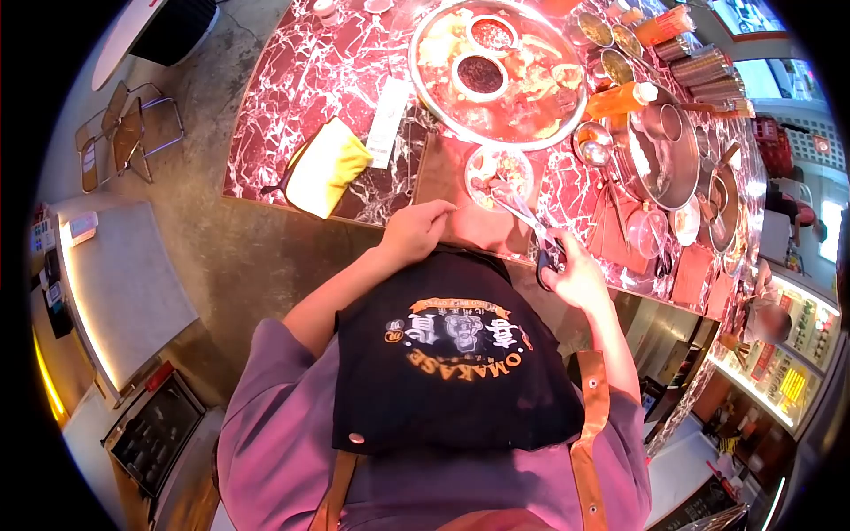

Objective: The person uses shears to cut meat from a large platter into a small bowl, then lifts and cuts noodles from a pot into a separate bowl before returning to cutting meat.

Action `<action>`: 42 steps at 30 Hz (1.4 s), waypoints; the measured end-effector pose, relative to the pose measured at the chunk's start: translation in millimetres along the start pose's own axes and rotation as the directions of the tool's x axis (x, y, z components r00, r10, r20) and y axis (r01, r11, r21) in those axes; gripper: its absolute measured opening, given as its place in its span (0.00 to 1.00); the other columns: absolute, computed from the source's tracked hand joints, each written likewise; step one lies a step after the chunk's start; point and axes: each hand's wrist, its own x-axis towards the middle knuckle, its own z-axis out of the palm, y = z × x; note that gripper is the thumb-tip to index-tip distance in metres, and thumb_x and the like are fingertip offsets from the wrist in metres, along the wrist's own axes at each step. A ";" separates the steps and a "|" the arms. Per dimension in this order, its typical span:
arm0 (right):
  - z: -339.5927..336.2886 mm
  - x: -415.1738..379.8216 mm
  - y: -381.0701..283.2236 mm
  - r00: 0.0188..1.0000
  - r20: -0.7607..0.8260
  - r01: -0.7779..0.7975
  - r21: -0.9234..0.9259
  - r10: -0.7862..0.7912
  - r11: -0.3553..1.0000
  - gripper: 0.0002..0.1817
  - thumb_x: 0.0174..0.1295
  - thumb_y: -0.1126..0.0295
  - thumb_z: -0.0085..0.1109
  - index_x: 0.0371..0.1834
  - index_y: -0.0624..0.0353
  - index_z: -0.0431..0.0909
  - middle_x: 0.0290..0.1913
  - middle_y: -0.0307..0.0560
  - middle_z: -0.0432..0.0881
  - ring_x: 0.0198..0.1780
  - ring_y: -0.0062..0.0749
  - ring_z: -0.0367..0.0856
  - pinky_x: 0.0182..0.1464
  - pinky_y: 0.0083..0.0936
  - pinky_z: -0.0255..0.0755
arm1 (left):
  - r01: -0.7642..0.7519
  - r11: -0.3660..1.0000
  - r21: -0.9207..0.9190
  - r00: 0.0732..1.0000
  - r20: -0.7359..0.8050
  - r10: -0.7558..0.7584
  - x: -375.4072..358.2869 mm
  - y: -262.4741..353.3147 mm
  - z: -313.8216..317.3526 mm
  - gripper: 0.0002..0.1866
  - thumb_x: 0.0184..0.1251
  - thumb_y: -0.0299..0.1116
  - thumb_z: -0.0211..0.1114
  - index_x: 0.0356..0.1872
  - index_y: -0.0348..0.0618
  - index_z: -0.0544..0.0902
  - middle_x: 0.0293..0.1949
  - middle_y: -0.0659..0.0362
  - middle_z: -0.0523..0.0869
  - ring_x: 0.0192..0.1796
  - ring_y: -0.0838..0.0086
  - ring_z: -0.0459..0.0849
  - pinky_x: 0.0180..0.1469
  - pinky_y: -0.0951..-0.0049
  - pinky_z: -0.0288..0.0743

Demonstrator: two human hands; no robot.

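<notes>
1. Red marbled bench (292, 106) under warm light; concrete floor and folding chairs (128, 133) sit off to your left.
2. Your right hand (577, 273) has its fingers grasping the scissors (537, 227) by the black handles, blades angled up-left into the small round bowl (470, 183). Likely gripped this way so the tips reach the food while your hand clears the rim.
3. Your left hand (411, 234) rests by the bench's near edge, fingers loosely curled. Nothing visible in them; can't tell if they cover something. Probably propped there to steady you.
4. Small bowl holds chopped, mixed pieces, set on a brown mat (441, 177) in front of you, presumably for easy reach.
5. Large round tray (430, 112) just beyond it carries food plus a red-sauce bowl (492, 34) and a dark-sauce bowl (479, 77), seemingly placed for sharing.
6. Yellow cloth (326, 170) and white paper slip (387, 124) lie left, apart from the bowl.
7. Orange squeeze bottle (620, 100) and metal pot (632, 157) crowd your right, perhaps kept handy.
</notes>
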 end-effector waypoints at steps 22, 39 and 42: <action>-13.8 0.4 27.8 0.997 0.069 0.021 0.021 -0.022 1.000 0.33 0.52 0.77 0.63 0.65 0.48 0.72 0.48 0.57 0.86 0.51 0.53 0.86 0.52 0.43 0.77 | 0.547 0.552 -0.630 0.837 0.387 -0.388 20.1 -20.5 11.3 0.10 0.75 0.26 0.55 0.52 0.39 0.81 0.26 0.70 0.74 0.24 0.88 0.67 0.26 0.83 0.60; 8.7 6.9 26.0 0.989 -0.070 0.128 -0.009 -0.129 0.992 0.32 0.52 0.78 0.66 0.64 0.46 0.74 0.47 0.57 0.86 0.51 0.57 0.84 0.52 0.48 0.78 | 0.093 0.979 -0.184 0.996 0.033 -0.088 10.5 -8.5 19.8 0.13 0.75 0.31 0.55 0.54 0.38 0.82 0.30 0.54 0.84 0.33 0.73 0.82 0.39 0.69 0.75; -9.0 -13.5 29.0 0.996 -0.075 0.034 -0.059 -0.038 0.998 0.32 0.52 0.73 0.66 0.64 0.47 0.73 0.46 0.55 0.86 0.49 0.54 0.86 0.51 0.45 0.78 | 0.262 0.954 -0.144 0.965 0.054 -0.257 11.9 -1.3 2.4 0.13 0.74 0.32 0.55 0.52 0.39 0.83 0.39 0.45 0.88 0.40 0.55 0.88 0.44 0.63 0.79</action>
